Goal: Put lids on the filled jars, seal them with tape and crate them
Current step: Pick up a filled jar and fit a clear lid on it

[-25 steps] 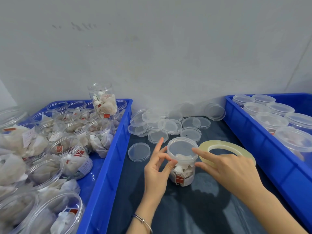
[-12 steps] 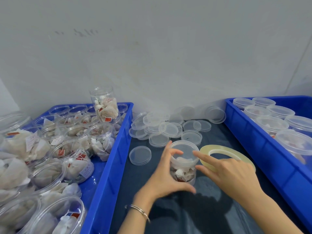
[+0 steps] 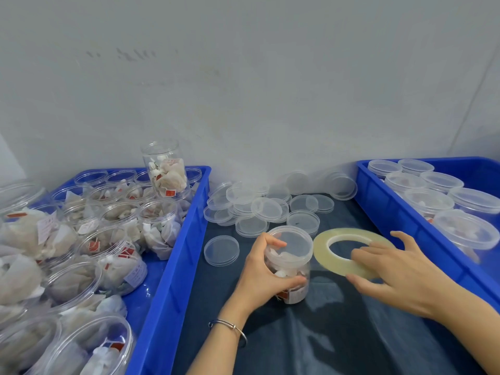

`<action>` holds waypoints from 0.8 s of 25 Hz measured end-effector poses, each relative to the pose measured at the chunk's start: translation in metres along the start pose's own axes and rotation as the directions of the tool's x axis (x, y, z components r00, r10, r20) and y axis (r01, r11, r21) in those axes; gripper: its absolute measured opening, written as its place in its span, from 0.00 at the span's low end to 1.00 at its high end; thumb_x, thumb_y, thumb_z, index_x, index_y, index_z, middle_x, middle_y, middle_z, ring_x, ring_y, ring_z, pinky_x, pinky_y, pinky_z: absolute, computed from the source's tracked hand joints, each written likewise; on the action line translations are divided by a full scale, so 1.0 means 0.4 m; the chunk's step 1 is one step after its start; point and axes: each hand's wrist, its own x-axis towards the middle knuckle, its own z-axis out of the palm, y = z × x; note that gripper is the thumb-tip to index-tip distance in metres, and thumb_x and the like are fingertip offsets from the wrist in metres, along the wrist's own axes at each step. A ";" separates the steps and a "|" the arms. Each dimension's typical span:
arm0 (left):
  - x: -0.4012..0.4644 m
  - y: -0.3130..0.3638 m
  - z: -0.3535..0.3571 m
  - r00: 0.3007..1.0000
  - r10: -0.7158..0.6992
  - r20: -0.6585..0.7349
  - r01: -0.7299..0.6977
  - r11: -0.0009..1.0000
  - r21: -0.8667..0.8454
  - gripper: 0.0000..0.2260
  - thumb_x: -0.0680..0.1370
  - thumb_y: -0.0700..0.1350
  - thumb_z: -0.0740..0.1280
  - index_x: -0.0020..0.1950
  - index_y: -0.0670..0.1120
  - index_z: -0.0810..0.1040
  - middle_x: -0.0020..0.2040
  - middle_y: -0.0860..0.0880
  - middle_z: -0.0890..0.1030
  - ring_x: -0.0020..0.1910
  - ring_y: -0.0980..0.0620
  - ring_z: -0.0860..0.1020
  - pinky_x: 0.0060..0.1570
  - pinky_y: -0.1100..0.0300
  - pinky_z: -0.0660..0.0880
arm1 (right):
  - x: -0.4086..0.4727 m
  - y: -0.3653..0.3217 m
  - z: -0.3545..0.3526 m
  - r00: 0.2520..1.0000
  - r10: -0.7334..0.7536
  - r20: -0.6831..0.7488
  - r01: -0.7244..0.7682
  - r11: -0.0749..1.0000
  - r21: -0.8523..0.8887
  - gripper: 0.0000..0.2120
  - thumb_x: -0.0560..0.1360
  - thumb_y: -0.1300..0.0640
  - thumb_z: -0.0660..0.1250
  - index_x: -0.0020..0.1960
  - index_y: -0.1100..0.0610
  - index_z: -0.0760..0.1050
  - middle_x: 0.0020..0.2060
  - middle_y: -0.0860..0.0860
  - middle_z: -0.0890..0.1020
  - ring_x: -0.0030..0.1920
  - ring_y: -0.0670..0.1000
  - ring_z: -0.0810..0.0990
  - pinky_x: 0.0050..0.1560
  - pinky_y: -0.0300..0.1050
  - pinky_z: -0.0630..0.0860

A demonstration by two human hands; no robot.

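A clear jar (image 3: 290,269) filled with tea bags stands on the dark table with a clear lid (image 3: 293,243) on it. My left hand (image 3: 261,277) grips the jar round its side. Just right of the jar lies a flat roll of clear tape (image 3: 332,262). My right hand (image 3: 397,269) lies over the roll's right part, fingers spread and touching it. A blue crate (image 3: 392,212) on the right holds several lidded jars. A blue crate (image 3: 173,255) on the left holds several filled jars without lids.
A pile of loose clear lids (image 3: 259,209) lies at the back of the table against the grey wall. One single lid (image 3: 221,250) lies left of the held jar. One filled jar (image 3: 165,169) stands on top of the others in the left crate.
My left hand went from fingertips at the lid to gripping the jar's side. My right hand left the lid and moved right onto the tape roll.
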 end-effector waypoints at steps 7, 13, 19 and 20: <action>0.013 0.008 -0.030 0.996 -0.022 0.085 0.028 0.997 -0.070 0.28 0.58 0.41 0.83 0.50 0.53 0.72 0.59 0.57 0.77 0.57 0.53 0.78 0.56 0.53 0.78 | 0.012 0.067 -0.002 0.988 0.118 0.098 -0.108 0.989 -0.101 0.20 0.73 0.36 0.40 0.43 0.45 0.66 0.41 0.39 0.74 0.50 0.37 0.69 0.74 0.50 0.46; 0.018 -0.001 -0.041 0.993 -0.020 0.117 0.035 0.992 -0.125 0.28 0.59 0.35 0.82 0.50 0.46 0.71 0.60 0.57 0.77 0.59 0.56 0.77 0.57 0.57 0.77 | 0.125 0.050 0.042 0.981 0.191 0.044 -0.189 0.981 -0.037 0.17 0.77 0.38 0.46 0.44 0.48 0.66 0.43 0.41 0.73 0.50 0.42 0.69 0.67 0.52 0.61; 0.024 -0.018 -0.045 0.988 -0.022 0.156 0.047 0.986 -0.159 0.28 0.59 0.33 0.81 0.49 0.48 0.70 0.59 0.56 0.78 0.59 0.57 0.78 0.54 0.62 0.76 | 0.191 0.021 0.060 0.970 0.242 -0.021 -0.241 0.969 0.054 0.19 0.78 0.36 0.46 0.45 0.50 0.63 0.44 0.42 0.69 0.46 0.44 0.64 0.40 0.43 0.66; 0.025 -0.017 -0.049 0.984 -0.027 0.174 0.055 0.985 -0.161 0.28 0.60 0.33 0.81 0.50 0.47 0.70 0.60 0.55 0.78 0.58 0.57 0.78 0.54 0.62 0.76 | 0.199 0.008 0.061 0.970 0.244 -0.014 -0.243 0.967 0.074 0.19 0.78 0.36 0.46 0.45 0.50 0.63 0.44 0.42 0.68 0.47 0.45 0.64 0.40 0.44 0.66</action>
